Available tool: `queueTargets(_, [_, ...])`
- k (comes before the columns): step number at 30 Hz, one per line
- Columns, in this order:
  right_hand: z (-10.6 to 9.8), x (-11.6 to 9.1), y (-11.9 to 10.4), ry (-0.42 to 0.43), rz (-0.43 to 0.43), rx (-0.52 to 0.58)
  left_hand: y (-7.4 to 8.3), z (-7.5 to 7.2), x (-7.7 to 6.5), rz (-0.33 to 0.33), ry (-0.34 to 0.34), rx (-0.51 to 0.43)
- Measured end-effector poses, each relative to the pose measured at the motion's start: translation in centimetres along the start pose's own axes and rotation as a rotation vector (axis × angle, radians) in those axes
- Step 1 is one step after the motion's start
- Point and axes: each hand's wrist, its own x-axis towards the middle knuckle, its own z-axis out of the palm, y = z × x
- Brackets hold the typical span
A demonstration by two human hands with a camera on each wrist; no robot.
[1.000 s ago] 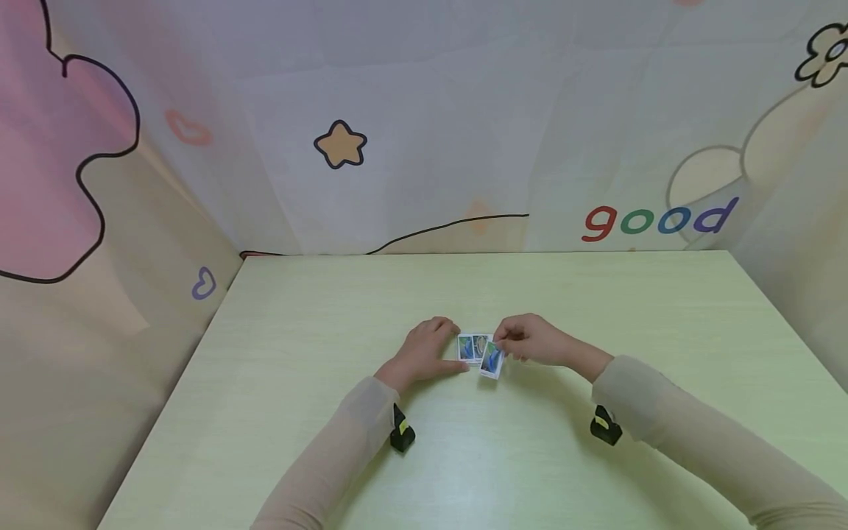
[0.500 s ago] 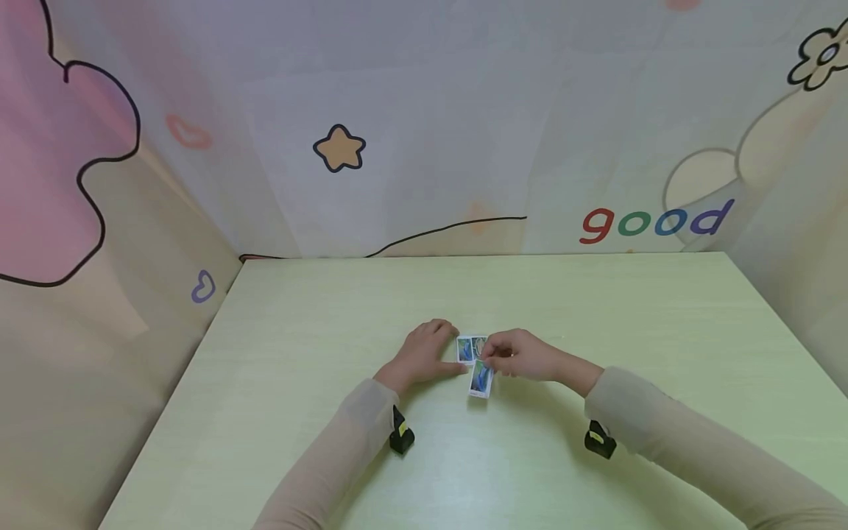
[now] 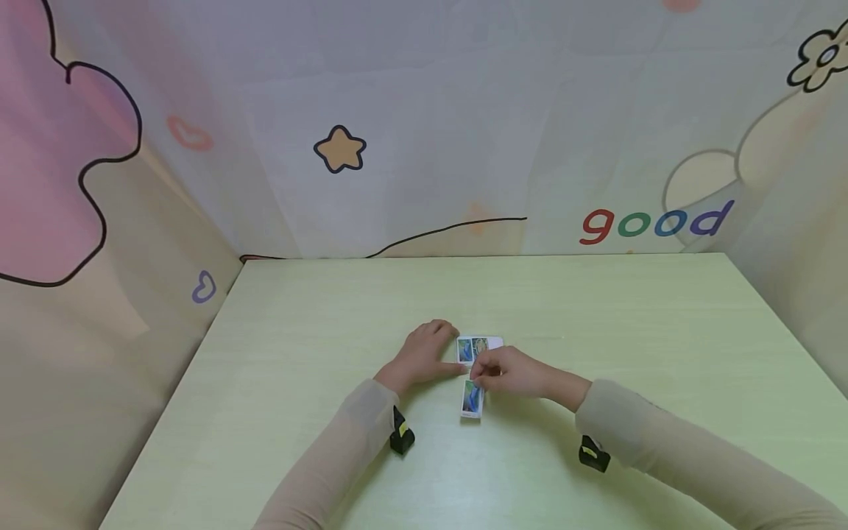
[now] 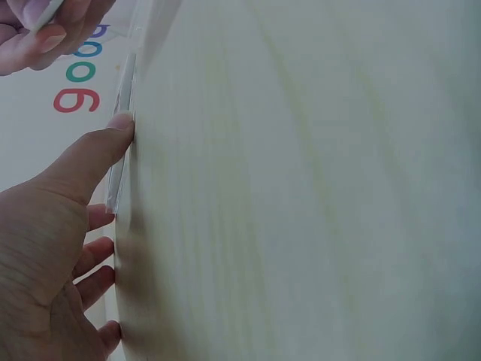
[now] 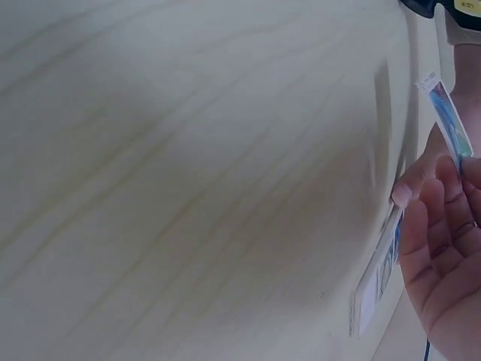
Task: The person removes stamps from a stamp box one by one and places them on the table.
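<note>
My right hand pinches a small white-bordered picture card by its upper end, over the near side of a flat picture board. Blue and green print shows on the card in the right wrist view. The board, lying on the table, bears two small pictures at its left and a white part at its right end. Beside it, my left hand has its thumb at the near edge and fingertips by the far left corner. In the left wrist view, the left hand's thumb touches the board's thin edge.
Both hands work at the middle of a pale green wood-grain table. A printed cloth backdrop rises behind and at both sides. Black wrist devices sit below each cuff.
My right hand has drawn the picture card toward me and slightly left, off the board, uncovering the board's white right end. The left hand stays where it was.
</note>
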Motion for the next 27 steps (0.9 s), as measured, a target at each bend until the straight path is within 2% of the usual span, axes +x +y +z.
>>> queueTargets(8, [0.9,0.3,0.7,-0.02,-0.011,-0.027,0.0,0.1,0.0,0.008,0.011,-0.006])
queueTargets(27, [0.7,0.6,1.6,-0.014,0.017,-0.101,-0.1,0.1,0.0,0.004,0.005,-0.005])
